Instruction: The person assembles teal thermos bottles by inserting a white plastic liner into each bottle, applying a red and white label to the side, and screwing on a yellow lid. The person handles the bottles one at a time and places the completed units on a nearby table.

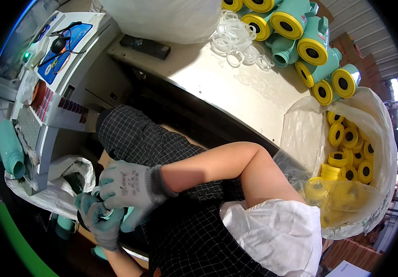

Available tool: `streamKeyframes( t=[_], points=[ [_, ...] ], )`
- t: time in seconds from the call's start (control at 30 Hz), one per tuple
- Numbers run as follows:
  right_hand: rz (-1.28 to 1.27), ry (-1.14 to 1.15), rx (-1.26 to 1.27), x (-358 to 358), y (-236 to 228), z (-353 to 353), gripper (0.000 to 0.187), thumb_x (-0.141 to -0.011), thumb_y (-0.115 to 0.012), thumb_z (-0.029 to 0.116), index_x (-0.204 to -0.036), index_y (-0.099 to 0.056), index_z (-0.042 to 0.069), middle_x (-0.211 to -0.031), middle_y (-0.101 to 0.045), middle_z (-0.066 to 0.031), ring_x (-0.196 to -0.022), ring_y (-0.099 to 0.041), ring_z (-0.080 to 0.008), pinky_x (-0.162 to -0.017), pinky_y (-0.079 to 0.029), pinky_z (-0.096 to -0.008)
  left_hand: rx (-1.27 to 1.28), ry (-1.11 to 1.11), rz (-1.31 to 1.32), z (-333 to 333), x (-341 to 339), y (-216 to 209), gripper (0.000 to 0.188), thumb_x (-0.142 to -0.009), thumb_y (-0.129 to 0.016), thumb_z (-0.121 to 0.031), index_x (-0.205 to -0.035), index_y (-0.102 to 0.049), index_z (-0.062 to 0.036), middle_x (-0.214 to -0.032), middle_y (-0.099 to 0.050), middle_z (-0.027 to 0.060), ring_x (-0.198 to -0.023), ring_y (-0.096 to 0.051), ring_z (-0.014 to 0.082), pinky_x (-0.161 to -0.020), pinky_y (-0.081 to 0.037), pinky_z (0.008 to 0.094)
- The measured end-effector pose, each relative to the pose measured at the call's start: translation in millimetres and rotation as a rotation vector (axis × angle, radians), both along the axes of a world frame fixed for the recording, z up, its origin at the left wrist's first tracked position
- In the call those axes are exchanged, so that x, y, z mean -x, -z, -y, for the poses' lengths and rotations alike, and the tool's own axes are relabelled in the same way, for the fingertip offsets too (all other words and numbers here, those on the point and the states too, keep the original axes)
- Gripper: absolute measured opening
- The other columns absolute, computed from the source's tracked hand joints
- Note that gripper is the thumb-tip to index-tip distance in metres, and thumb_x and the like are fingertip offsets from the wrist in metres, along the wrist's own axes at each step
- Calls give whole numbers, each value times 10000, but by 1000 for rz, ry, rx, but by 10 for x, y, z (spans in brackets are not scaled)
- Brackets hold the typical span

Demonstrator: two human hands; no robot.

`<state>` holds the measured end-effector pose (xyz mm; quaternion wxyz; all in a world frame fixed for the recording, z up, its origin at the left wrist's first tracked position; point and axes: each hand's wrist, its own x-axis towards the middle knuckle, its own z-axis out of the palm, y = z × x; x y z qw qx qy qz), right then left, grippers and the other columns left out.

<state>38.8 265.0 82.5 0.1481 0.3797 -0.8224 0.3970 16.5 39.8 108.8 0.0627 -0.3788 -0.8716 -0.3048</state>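
Both gloved hands met low at the person's lap: the right hand (pixel 127 187) lay cupped over the left hand (pixel 98 218), fingers curled tight around a teal part (pixel 111 213), mostly hidden in the grip. Well off to the right sat a bag of yellow caps (pixel 349 152), with teal fittings (pixel 316 51) and white rings (pixel 236 39) on the table (pixel 236 87) beyond
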Motion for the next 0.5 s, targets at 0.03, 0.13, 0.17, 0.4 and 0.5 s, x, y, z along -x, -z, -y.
streamKeyframes(
  t=[0.03,0.13,0.17,0.4,0.5],
  points=[
    [59,-21,-56,-29,-47,-30,402,-838,-719,520,-889,-716,121,-1024,-640,-45,-1003,-606,-265,-878,-488,-475,36,1,8,-6,-5,-5,414,-643,-871,-205,-768,-492,-98,-850,-487,85,-844,-504,339,-729,-420,450],
    [194,-17,-71,-17,32,65,454,-784,-734,537,-968,-742,122,-1029,-654,-63,-999,-602,-280,-882,-471,-436,147,42,-64,-54,2,-130,415,-657,-890,-279,-802,-541,-108,-873,-504,88,-905,-512,354,-796,-427,491],
    [186,15,-23,-44,83,98,465,-782,-737,537,-992,-732,122,-1043,-650,-68,-999,-603,-281,-874,-475,-436,181,81,-150,-56,5,-181,410,-664,-891,-303,-819,-564,-109,-886,-516,91,-923,-516,359,-817,-427,506],
    [181,-2,98,-74,2,225,393,-854,-746,429,-1080,-672,116,-1057,-641,-97,-923,-653,-277,-776,-530,-426,303,132,-107,164,41,-373,403,-754,-811,-400,-1043,-703,-141,-1048,-614,97,-1044,-557,372,-931,-430,504],
    [179,100,-72,-54,-149,247,345,-868,-749,426,-960,-709,97,-1030,-636,-78,-899,-657,-255,-744,-531,-407,277,-76,-47,47,70,-455,396,-754,-786,-272,-1103,-696,-107,-1017,-651,72,-1008,-589,309,-885,-457,468]
  ],
)
